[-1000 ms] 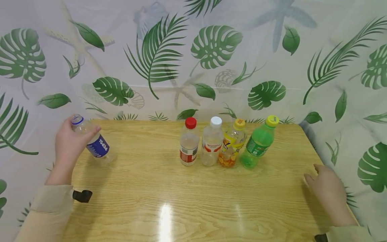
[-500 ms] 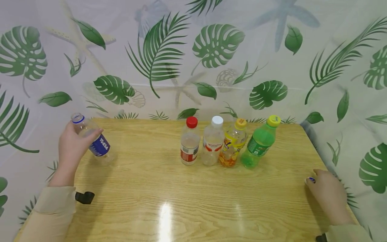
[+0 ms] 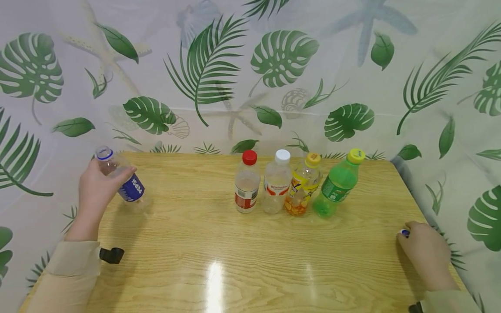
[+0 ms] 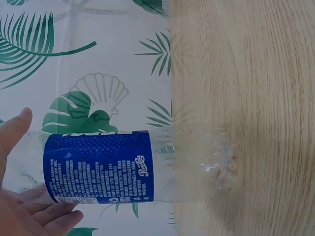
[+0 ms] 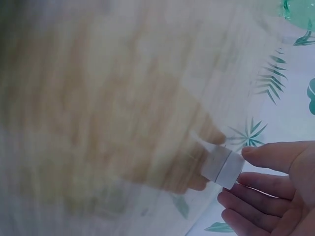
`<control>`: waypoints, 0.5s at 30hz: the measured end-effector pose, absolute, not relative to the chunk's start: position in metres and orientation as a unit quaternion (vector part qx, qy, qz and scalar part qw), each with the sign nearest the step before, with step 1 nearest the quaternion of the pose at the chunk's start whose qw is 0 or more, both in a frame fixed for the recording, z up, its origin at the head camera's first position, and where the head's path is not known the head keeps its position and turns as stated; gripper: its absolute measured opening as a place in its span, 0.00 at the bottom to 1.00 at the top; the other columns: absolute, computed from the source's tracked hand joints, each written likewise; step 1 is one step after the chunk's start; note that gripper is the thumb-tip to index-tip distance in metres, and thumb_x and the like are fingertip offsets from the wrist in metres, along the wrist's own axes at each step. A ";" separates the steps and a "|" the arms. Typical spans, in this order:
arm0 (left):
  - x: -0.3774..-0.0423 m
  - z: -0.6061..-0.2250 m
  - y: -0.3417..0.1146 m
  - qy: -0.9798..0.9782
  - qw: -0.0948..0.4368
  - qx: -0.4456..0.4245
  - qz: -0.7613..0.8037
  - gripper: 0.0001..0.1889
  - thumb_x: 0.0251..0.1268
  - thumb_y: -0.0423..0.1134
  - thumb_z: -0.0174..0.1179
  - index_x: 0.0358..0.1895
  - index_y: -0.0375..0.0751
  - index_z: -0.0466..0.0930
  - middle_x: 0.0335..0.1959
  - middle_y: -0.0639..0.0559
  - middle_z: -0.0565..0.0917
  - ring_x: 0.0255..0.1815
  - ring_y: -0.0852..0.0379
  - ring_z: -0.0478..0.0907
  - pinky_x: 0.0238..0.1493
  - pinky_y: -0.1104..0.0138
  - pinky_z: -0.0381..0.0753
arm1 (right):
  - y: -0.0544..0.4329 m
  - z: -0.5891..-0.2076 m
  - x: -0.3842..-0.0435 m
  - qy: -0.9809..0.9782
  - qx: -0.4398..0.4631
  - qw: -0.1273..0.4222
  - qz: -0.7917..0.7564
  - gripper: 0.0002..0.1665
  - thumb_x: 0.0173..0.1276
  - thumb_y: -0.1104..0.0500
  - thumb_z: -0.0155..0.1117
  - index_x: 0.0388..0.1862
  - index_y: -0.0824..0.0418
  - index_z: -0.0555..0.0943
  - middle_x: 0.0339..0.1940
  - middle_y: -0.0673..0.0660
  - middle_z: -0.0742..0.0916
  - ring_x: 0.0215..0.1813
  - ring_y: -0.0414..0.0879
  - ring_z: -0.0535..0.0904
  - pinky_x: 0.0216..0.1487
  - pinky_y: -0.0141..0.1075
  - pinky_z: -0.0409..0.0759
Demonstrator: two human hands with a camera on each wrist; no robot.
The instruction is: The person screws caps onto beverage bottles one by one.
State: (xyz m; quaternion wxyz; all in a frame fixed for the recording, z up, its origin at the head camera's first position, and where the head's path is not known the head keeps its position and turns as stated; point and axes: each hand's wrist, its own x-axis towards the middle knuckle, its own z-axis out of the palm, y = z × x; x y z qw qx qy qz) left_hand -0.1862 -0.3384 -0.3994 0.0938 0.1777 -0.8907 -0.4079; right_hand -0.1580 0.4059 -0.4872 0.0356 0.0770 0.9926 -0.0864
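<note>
In the head view, at the table's far left, my left hand [image 3: 95,193] grips the upper part of a clear Pepsi bottle [image 3: 131,188] with a blue label. Its mouth is uncapped with a blue ring below, and its base is at the wood. The left wrist view shows the label [image 4: 98,167] between thumb and fingers. Over by the right edge, my right hand [image 3: 425,252] pinches a small white bottle cap [image 5: 231,169] with blue on top, down at the table surface. Thumb and index finger lie on either side of it.
Mid-table stand several capped bottles side by side: a red-capped one [image 3: 246,191], a white-capped one [image 3: 275,187], a yellow-capped one with an orange base [image 3: 301,189], and a green one [image 3: 336,184]. A leaf-print cloth [image 3: 219,87] hangs behind the wooden table [image 3: 176,243].
The cap, out of sight a second ago, now shows between my right fingertips, and that hand is slightly lower. My left hand and the Pepsi bottle have shifted slightly right.
</note>
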 end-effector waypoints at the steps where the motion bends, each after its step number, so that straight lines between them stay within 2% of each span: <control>1: -0.186 -0.400 -0.338 -0.891 0.095 0.179 -0.406 0.48 0.68 0.66 0.67 0.76 0.32 0.64 0.77 0.28 0.72 0.78 0.28 0.68 0.74 0.34 0.71 | 0.406 -0.487 -0.158 0.992 0.080 0.040 -0.086 0.24 0.71 0.60 0.65 0.56 0.78 0.81 0.50 0.79 0.87 0.45 0.75 0.85 0.37 0.61 0.83; 5: -0.186 -0.401 -0.338 -0.894 0.101 0.182 -0.397 0.48 0.67 0.66 0.68 0.76 0.32 0.65 0.74 0.27 0.74 0.76 0.28 0.70 0.72 0.34 0.73 | 0.406 -0.486 -0.157 0.992 0.083 0.054 -0.083 0.20 0.73 0.60 0.64 0.53 0.76 0.84 0.46 0.77 0.88 0.39 0.72 0.86 0.33 0.59 0.83; 15: -0.184 -0.403 -0.334 -0.890 0.108 0.185 -0.402 0.45 0.67 0.64 0.68 0.74 0.32 0.68 0.73 0.27 0.75 0.75 0.28 0.71 0.71 0.35 0.73 | 0.405 -0.486 -0.156 0.992 0.082 0.047 -0.087 0.17 0.72 0.61 0.68 0.51 0.74 0.86 0.44 0.76 0.90 0.38 0.71 0.87 0.30 0.57 0.84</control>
